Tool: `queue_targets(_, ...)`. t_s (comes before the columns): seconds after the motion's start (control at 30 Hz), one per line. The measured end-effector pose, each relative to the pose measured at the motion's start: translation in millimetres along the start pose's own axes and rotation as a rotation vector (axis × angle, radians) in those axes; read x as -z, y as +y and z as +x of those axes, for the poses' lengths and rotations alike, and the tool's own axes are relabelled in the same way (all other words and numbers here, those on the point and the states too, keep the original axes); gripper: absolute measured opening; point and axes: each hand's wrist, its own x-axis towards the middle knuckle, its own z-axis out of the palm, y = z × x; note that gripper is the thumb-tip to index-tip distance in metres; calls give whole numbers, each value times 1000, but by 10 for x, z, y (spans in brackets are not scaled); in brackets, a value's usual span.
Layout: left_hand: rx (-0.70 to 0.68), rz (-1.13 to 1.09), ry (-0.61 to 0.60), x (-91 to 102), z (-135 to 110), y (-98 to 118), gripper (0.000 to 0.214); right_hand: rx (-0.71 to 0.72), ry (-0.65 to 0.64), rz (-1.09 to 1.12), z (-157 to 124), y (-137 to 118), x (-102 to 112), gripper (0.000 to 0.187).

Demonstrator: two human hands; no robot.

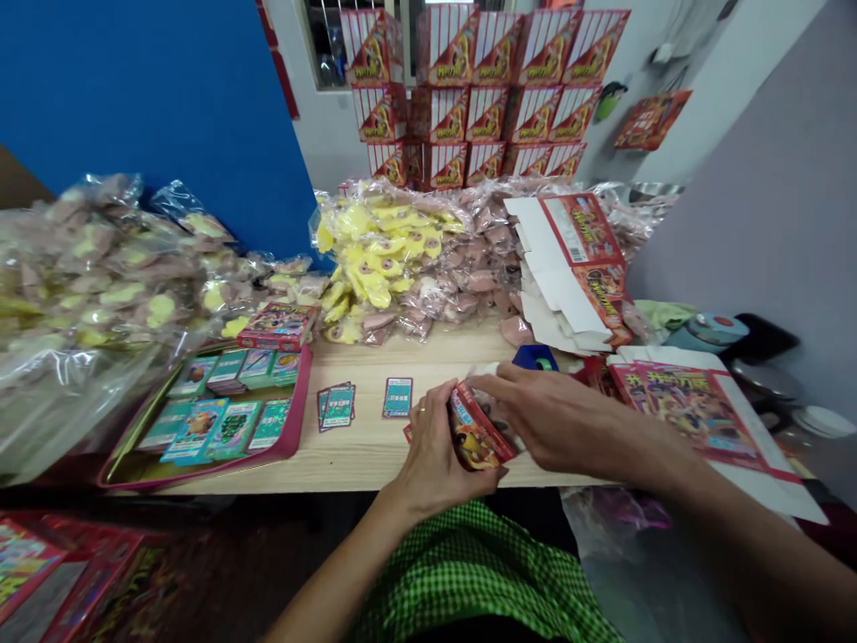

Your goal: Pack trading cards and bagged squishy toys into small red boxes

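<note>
My left hand (432,451) is wrapped round a small red printed box (474,427) and holds it tilted above the front edge of the table. My right hand (559,415) is at the box's right side, its fingers bent over the upper end. Something greyish in clear wrap shows between these fingers and the box, mostly hidden. On the tabletop left of my hands lie a single teal card (398,397) and a small overlapping pile of cards (336,405). A corner of something red peeks out beneath my left hand.
A pink-rimmed tin (303,393) holds stacks of cards, with a red box (278,325) at its back corner. Bagged yellow and brown plush toys (381,250) heap behind. Flattened cartons (559,277) and printed sheets (683,402) lie right; boxes (448,58) are stacked at the back.
</note>
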Motion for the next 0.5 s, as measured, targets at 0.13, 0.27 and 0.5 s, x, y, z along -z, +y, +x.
queue_targets(0.13, 110, -13, 34, -134, 39, 87, 110, -32, 395, 28, 36, -31, -92, 39)
queue_targets(0.27, 263, -18, -41, -234, 147, 92, 128, -72, 560, -22, 218, 55, -170, 27)
queue_targets(0.5, 610, 707, -45, 653, 127, -593, 44, -74, -23, -139, 1059, -321, -919, 29)
